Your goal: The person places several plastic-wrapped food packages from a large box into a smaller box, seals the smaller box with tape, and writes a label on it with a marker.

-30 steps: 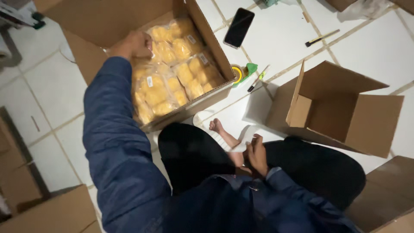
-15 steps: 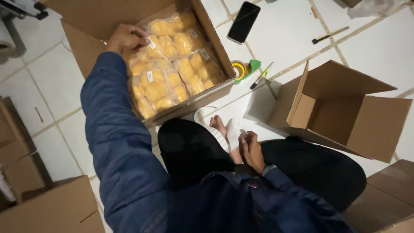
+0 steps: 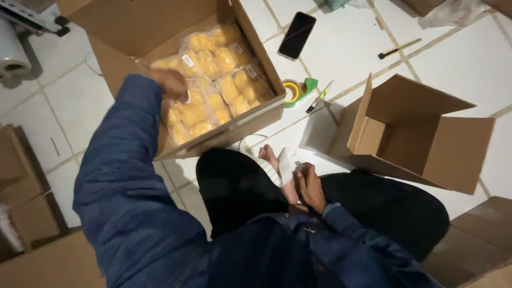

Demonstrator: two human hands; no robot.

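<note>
I sit cross-legged on a tiled floor in a dark blue top. My left hand (image 3: 170, 82) is blurred and rests on clear packets of yellow pieces (image 3: 218, 80) that fill a large open cardboard box (image 3: 256, 114); whether it grips one is unclear. My right hand (image 3: 309, 186) sits by my bare foot (image 3: 269, 154) and pinches a small white sheet (image 3: 287, 162) at its edge.
An empty open cardboard box (image 3: 421, 133) lies on its side to the right. A black phone (image 3: 297, 35), a tape roll with a green holder (image 3: 293, 92), a pen (image 3: 320, 97) and a dark-tipped stick tool (image 3: 397, 49) lie on the tiles. More cardboard (image 3: 21, 186) stands at left.
My left hand has slid from the box's far left corner back over the packets toward me. My right hand has taken up the white sheet beside my foot.
</note>
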